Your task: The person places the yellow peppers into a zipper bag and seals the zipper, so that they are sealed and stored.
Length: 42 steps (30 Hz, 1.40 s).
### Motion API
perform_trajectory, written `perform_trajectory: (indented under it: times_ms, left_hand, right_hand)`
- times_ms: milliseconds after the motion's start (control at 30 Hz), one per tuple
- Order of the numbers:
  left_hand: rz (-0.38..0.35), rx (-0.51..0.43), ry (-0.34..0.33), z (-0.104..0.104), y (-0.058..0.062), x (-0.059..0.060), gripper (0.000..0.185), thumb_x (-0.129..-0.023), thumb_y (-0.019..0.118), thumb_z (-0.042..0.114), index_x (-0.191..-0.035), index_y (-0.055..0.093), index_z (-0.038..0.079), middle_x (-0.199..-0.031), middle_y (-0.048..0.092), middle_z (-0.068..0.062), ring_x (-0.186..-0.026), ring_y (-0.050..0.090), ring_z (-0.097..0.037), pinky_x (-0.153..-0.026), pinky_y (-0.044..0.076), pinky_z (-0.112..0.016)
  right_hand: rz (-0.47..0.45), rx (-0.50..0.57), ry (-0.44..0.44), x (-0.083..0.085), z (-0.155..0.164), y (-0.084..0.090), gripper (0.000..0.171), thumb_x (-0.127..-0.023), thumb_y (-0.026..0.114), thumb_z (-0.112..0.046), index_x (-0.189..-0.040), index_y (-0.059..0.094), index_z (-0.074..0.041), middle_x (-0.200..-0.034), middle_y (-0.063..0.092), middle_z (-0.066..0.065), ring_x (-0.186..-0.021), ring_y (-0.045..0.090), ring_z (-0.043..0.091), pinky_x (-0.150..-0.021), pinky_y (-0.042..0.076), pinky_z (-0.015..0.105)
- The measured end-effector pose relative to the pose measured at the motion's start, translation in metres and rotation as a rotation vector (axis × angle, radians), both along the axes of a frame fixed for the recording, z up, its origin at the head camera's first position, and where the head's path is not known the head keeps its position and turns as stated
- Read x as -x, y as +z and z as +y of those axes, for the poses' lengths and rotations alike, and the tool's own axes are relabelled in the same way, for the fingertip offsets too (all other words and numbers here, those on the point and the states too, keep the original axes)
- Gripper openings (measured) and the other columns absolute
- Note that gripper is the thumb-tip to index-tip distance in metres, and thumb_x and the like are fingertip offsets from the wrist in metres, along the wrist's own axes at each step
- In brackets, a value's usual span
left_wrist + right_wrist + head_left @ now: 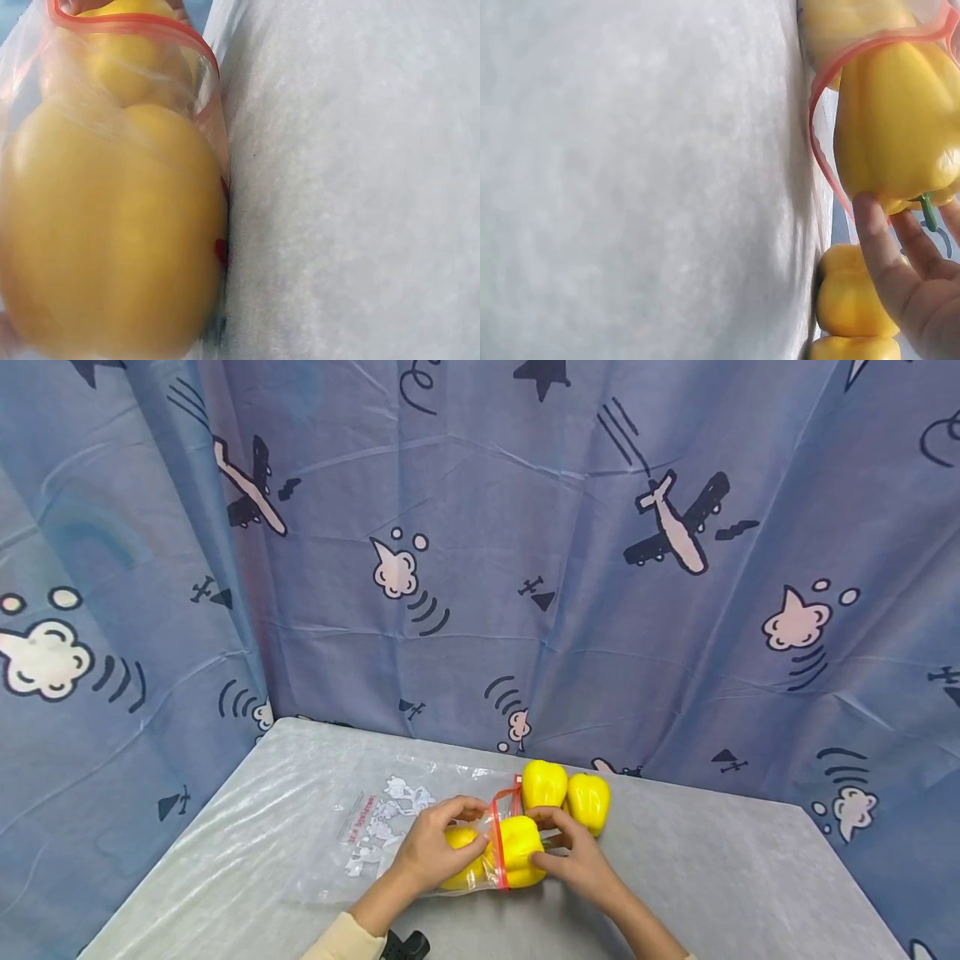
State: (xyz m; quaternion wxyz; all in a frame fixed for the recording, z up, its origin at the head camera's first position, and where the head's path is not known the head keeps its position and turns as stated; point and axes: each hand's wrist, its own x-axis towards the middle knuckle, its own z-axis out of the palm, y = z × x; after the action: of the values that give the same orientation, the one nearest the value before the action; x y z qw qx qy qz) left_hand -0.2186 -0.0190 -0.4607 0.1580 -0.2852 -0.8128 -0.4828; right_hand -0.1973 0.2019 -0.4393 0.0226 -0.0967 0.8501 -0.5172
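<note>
A clear zip bag (318, 864) with a red-edged mouth lies on its side, its opening facing right. Inside it, a yellow bell pepper (112, 240) shows through the plastic. My left hand (431, 847) holds the bag near its mouth, the thumb by the red edge. A second yellow bell pepper (521, 852) is partly within the opening, its green stem (928, 214) pointing out to the right. My right hand (581, 860) grips this pepper by its stem end, thumb and fingers spread around it. The left fingers are mostly out of the left wrist view.
Two more yellow bell peppers, one upright (544, 785) and one beside it (588, 802), stand just behind the right hand. A black object (405, 946) shows at the table's near edge. A patterned curtain (480, 568) hangs behind the white-covered table (720, 877).
</note>
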Motion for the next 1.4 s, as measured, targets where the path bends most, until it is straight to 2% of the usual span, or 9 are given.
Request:
perform_trajectory:
  times_ms: [233,467,633,867,1100,1267,1400]
  left_hand:
    - [0.030,-0.007,-0.003,0.000,0.003,0.001,0.029,-0.075,0.066,0.026,-0.103,0.058,0.021,-0.096,0.063,0.007,-0.086,0.059,-0.008,-0.077,0.050,-0.026]
    - [0.014,-0.033,-0.015,0.000,0.006,0.000,0.031,-0.074,0.066,0.024,-0.104,0.058,0.021,-0.096,0.063,0.007,-0.087,0.061,-0.015,-0.076,0.051,-0.031]
    - [0.010,-0.031,-0.001,0.000,0.008,0.000,0.030,-0.074,0.067,0.024,-0.103,0.058,0.023,-0.095,0.063,0.008,-0.087,0.061,-0.013,-0.077,0.051,-0.031]
    - [0.040,-0.025,0.014,-0.001,0.008,0.000,0.030,-0.073,0.067,0.025,-0.102,0.058,0.023,-0.093,0.063,0.008,-0.086,0.061,-0.014,-0.074,0.050,-0.032]
    - [0.043,-0.013,0.026,-0.002,0.009,0.000,0.029,-0.074,0.066,0.026,-0.102,0.058,0.023,-0.092,0.064,0.007,-0.085,0.060,-0.013,-0.074,0.049,-0.032]
    - [0.042,-0.013,0.034,-0.002,0.010,0.000,0.029,-0.074,0.066,0.026,-0.102,0.058,0.023,-0.092,0.063,0.008,-0.085,0.060,-0.013,-0.073,0.049,-0.031]
    - [0.041,-0.027,0.038,-0.002,0.011,0.000,0.030,-0.073,0.067,0.025,-0.101,0.058,0.025,-0.092,0.063,0.009,-0.085,0.060,-0.013,-0.073,0.050,-0.033]
  right_hand:
    - [0.002,0.009,0.081,0.001,-0.003,-0.003,0.047,-0.072,0.070,-0.022,-0.115,0.052,-0.016,-0.110,0.055,0.003,-0.101,0.049,0.023,-0.080,0.047,0.037]
    - [-0.017,0.066,0.148,0.002,-0.001,-0.004,0.049,-0.074,0.066,-0.013,-0.121,0.050,-0.010,-0.115,0.054,0.004,-0.102,0.049,0.027,-0.078,0.048,0.030]
    - [-0.033,0.077,0.160,0.002,-0.001,-0.003,0.050,-0.073,0.067,-0.012,-0.121,0.050,-0.012,-0.117,0.054,0.005,-0.103,0.049,0.025,-0.080,0.048,0.032]
    - [-0.037,0.111,0.200,0.004,-0.003,-0.007,0.051,-0.074,0.068,-0.016,-0.121,0.048,-0.013,-0.118,0.052,0.008,-0.105,0.049,0.026,-0.083,0.047,0.039]
    - [-0.047,0.127,0.256,0.004,-0.003,-0.011,0.049,-0.077,0.065,-0.017,-0.122,0.048,-0.011,-0.119,0.051,0.011,-0.105,0.049,0.028,-0.081,0.047,0.028]
    - [-0.078,0.141,0.230,0.004,-0.006,-0.012,0.046,-0.077,0.065,-0.014,-0.120,0.049,-0.011,-0.113,0.052,0.013,-0.102,0.049,0.034,-0.078,0.048,0.026]
    - [-0.097,0.162,0.183,0.005,-0.011,-0.013,0.045,-0.075,0.066,-0.012,-0.117,0.051,-0.009,-0.109,0.053,0.015,-0.097,0.051,0.032,-0.077,0.049,0.025]
